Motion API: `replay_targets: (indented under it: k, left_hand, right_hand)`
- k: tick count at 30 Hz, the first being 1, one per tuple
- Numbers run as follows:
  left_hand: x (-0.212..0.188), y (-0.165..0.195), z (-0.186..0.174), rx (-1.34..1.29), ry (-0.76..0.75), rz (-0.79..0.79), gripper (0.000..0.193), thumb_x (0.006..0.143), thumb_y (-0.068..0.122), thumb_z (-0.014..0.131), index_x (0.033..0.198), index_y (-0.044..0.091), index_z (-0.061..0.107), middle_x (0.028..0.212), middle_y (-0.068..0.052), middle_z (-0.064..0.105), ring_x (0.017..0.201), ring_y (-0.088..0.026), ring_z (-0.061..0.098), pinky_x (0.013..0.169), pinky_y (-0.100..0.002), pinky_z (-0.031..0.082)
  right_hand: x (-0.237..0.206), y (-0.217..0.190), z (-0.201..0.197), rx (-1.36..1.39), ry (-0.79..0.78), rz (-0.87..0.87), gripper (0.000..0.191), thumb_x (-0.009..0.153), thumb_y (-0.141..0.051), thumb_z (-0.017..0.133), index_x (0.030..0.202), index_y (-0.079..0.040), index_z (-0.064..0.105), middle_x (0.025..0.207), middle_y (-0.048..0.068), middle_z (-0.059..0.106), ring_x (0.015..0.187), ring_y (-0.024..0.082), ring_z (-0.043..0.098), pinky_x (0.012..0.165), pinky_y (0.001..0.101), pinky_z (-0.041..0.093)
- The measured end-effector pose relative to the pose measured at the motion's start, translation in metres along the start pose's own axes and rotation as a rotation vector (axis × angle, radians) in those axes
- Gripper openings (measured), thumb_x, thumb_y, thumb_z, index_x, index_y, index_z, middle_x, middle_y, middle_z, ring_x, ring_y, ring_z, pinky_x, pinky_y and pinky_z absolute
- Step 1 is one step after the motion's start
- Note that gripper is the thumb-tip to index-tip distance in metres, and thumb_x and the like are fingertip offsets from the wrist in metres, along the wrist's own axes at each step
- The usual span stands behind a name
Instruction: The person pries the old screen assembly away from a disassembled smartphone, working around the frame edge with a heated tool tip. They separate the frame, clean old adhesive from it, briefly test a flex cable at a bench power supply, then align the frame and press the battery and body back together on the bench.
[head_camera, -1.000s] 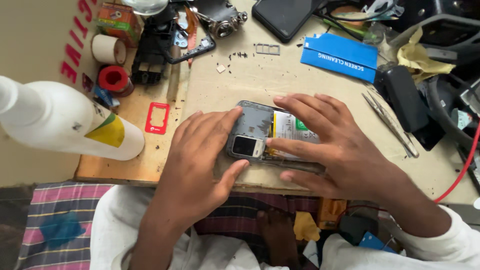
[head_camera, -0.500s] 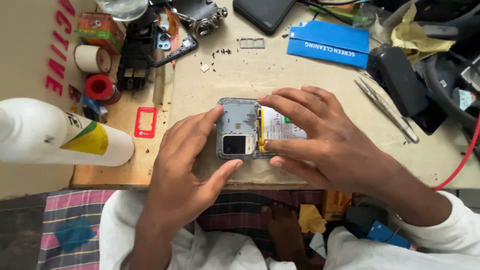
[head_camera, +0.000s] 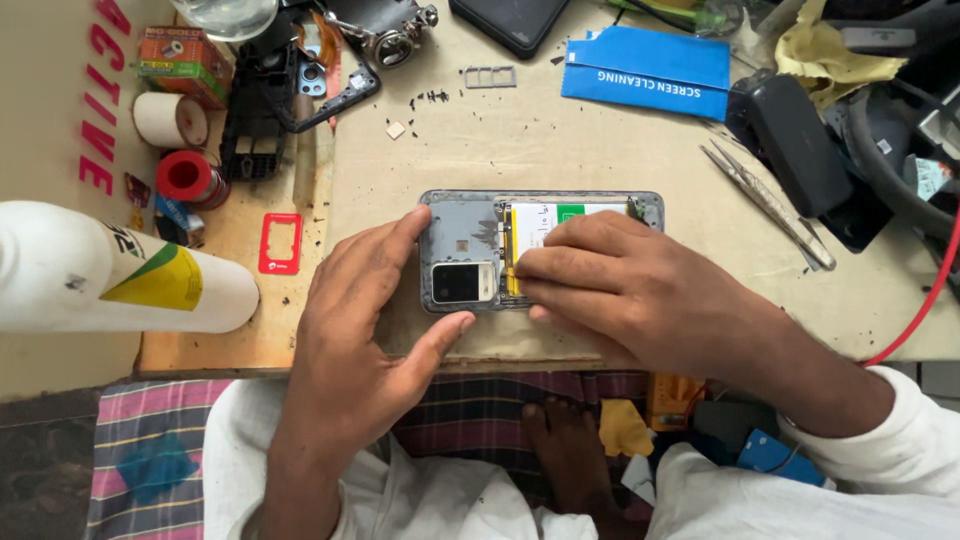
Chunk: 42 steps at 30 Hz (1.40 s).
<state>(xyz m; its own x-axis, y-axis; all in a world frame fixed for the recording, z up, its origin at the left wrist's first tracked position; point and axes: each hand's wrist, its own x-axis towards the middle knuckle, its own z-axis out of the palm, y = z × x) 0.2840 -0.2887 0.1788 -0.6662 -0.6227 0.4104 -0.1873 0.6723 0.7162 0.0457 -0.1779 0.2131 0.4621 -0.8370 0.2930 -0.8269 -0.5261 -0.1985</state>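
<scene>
An opened grey phone (head_camera: 468, 240) lies back-up on the worn bench top (head_camera: 560, 140), its white battery and camera block exposed. My left hand (head_camera: 365, 310) clasps the phone's left end, index finger along the top corner and thumb under the bottom edge. My right hand (head_camera: 620, 285) lies flat over the battery, its fingertips pressing at the battery's left edge beside a yellow strip. The phone's right half is mostly hidden under that hand.
A big white bottle (head_camera: 110, 270) lies at the left edge. Tape rolls (head_camera: 180, 145), a red plastic frame (head_camera: 280, 243), phone parts (head_camera: 300, 80), a blue cleaning pack (head_camera: 645, 70), tweezers (head_camera: 770, 205) and a black case (head_camera: 800, 150) ring the phone. My bare foot (head_camera: 570, 450) shows below.
The phone has been turned from tilted to lying straight along the bench. My right-hand fingers have drawn in from its left half onto the battery's edge.
</scene>
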Motion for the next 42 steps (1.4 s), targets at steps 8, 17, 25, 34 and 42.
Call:
replay_targets:
  k: [8,17,25,34,42]
  left_hand:
    - [0.0,-0.001,0.001,0.012,-0.001,0.014,0.077,0.077,0.015,0.087,0.146,0.002,0.054,0.136,-0.018,0.063,0.127,-0.035,0.059,0.11,-0.044,0.044]
    - [0.0,-0.003,0.001,0.009,-0.009,0.052,0.077,0.079,0.014,0.085,0.148,0.002,0.052,0.135,-0.018,0.063,0.127,-0.035,0.059,0.111,-0.045,0.043]
    - [-0.001,-0.005,0.003,0.009,-0.003,0.049,0.077,0.078,0.015,0.085,0.146,0.002,0.053,0.135,-0.017,0.063,0.127,-0.035,0.059,0.111,-0.046,0.043]
    - [-0.001,-0.006,0.005,0.011,0.002,0.062,0.078,0.077,0.015,0.085,0.147,0.003,0.052,0.137,-0.017,0.063,0.13,-0.035,0.058,0.113,-0.046,0.041]
    - [-0.002,-0.007,0.006,0.02,-0.004,0.052,0.079,0.079,0.015,0.084,0.149,0.004,0.049,0.138,-0.016,0.063,0.131,-0.034,0.058,0.113,-0.046,0.041]
  right_hand:
    - [0.006,0.005,-0.004,0.169,-0.009,0.041,0.022,0.088,-0.011,0.076,0.107,0.0,0.071,0.116,0.012,0.069,0.111,0.032,0.066,0.092,0.0443,0.057]
    - [0.01,0.005,-0.003,0.194,-0.054,0.106,0.029,0.086,-0.002,0.072,0.114,-0.003,0.068,0.119,0.013,0.066,0.114,0.035,0.064,0.095,0.0456,0.054]
    - [0.008,0.005,-0.001,0.158,-0.129,0.124,0.053,0.071,0.004,0.075,0.123,-0.003,0.067,0.129,0.014,0.062,0.124,0.035,0.059,0.101,0.0456,0.053]
    - [0.011,0.009,-0.005,0.247,-0.138,0.148,0.052,0.071,0.007,0.071,0.121,-0.005,0.07,0.127,0.013,0.064,0.121,0.034,0.062,0.097,0.0436,0.054]
    - [0.02,0.011,-0.008,0.189,-0.168,0.101,0.041,0.075,0.005,0.073,0.114,-0.005,0.071,0.121,0.012,0.067,0.113,0.033,0.064,0.093,0.0439,0.054]
